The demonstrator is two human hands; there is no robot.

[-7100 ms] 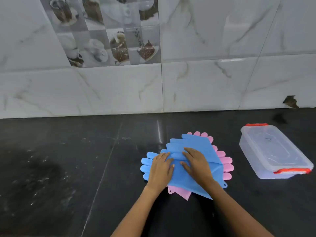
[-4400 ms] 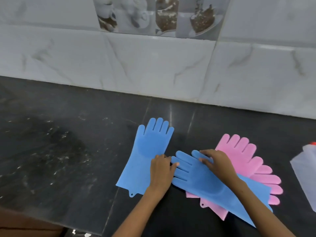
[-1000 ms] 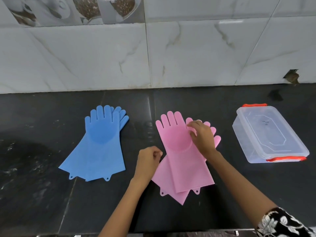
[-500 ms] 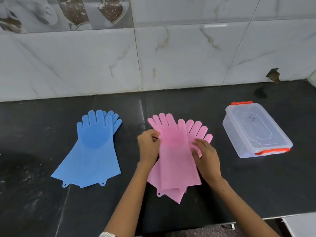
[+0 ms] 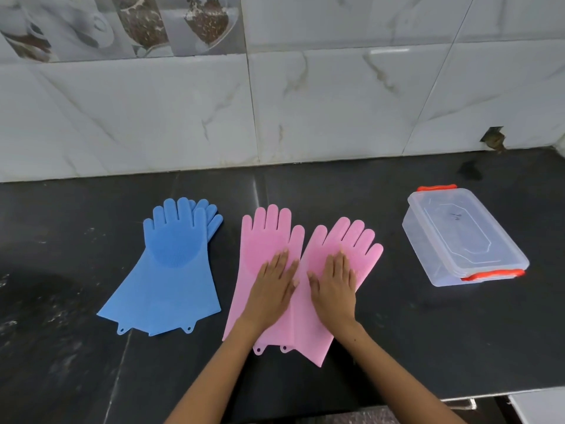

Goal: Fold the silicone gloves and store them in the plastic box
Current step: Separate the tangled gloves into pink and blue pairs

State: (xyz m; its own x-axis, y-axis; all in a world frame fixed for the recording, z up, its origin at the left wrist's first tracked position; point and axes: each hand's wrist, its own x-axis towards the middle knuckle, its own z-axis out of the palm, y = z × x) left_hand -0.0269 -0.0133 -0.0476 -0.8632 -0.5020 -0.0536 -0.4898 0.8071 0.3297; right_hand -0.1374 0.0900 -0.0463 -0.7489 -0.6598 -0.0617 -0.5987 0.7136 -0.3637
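Two pink silicone gloves lie flat side by side on the black counter, fingers pointing to the wall. My left hand [image 5: 273, 287] rests palm down on the left pink glove [image 5: 265, 237]. On the right pink glove [image 5: 351, 243], which overlaps the other at the cuffs, my right hand [image 5: 334, 286] presses flat. A pair of blue gloves [image 5: 174, 264] lies stacked further left, untouched. The clear plastic box [image 5: 458, 237] with orange clips sits at the right with its lid on.
The black stone counter [image 5: 428, 332] ends at a marble-tiled wall [image 5: 305, 111] behind. Its front edge runs along the bottom right. A small hole in the wall [image 5: 493, 139] shows above the box.
The pink gloves were stacked and pinched in my fingers; now they lie spread apart side by side, with a flat hand on each. The blue pair has not moved.
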